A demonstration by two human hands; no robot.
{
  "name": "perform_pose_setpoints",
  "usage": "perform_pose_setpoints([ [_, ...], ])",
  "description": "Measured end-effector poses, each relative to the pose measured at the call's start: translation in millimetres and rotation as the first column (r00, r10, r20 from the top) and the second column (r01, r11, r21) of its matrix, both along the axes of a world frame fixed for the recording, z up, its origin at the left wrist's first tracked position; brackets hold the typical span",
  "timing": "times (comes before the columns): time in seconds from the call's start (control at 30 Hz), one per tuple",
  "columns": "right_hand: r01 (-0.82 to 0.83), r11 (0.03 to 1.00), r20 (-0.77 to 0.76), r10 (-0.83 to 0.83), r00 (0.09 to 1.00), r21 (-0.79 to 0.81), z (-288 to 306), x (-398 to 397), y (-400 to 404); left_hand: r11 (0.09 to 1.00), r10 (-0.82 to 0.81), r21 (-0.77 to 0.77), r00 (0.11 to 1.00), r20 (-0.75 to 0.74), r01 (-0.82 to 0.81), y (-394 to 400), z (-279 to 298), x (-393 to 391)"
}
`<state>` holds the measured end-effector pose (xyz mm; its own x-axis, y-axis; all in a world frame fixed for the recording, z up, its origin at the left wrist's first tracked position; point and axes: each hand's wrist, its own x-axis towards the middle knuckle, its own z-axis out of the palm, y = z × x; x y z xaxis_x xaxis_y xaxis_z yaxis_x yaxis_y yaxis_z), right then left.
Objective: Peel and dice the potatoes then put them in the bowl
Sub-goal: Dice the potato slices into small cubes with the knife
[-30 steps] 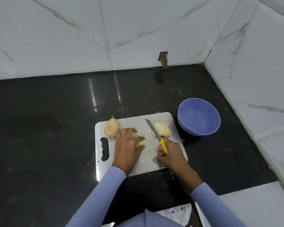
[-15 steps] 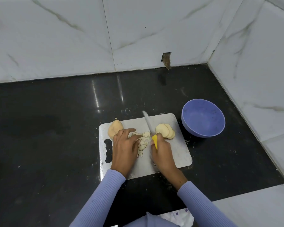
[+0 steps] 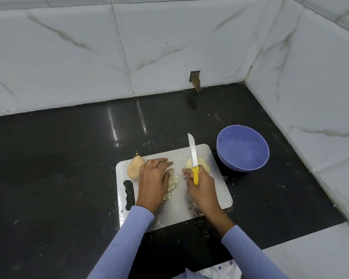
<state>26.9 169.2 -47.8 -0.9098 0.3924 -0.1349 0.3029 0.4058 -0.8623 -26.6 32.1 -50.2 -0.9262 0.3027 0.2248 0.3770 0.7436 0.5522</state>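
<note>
A glossy black surface (image 3: 58, 178) fills the corner between white marbled wall tiles (image 3: 69, 57), and on it lies a white cutting board (image 3: 218, 196) with a handle slot at its left end. Just off the board's far right corner stands a lilac bowl (image 3: 242, 151), apart from both hands, with nothing but a few specks inside. On the board's far left corner sits a peeled whole potato (image 3: 135, 168), touching the back of the left hand (image 3: 152, 185). That hand's grip is loose and open: the fingers lie nearly straight, palm down, pressed against the left side of a heap of diced potato pieces (image 3: 172, 186) that spills out from under its edge. The right hand (image 3: 203, 190) has its grip closed around the yellow handle of a knife (image 3: 193, 160), whose blade points away from the person, lifted over a small stack of potato slices (image 3: 201, 165) lying just beyond the knuckles. The diced heap sits between the two hands, nearer the left. Small scraps dot the board's near edge and the surface around it.
</note>
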Motion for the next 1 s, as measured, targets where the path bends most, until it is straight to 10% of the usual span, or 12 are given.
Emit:
perform_pose_setpoints([
  [1.0, 0.068, 0.971, -0.032, -0.063, 0.998, 0.229, 3.8, 30.1, 41.7, 0.944, -0.323, -0.003, 0.926, 0.196, 0.330, 55.8, -3.0, -30.6],
])
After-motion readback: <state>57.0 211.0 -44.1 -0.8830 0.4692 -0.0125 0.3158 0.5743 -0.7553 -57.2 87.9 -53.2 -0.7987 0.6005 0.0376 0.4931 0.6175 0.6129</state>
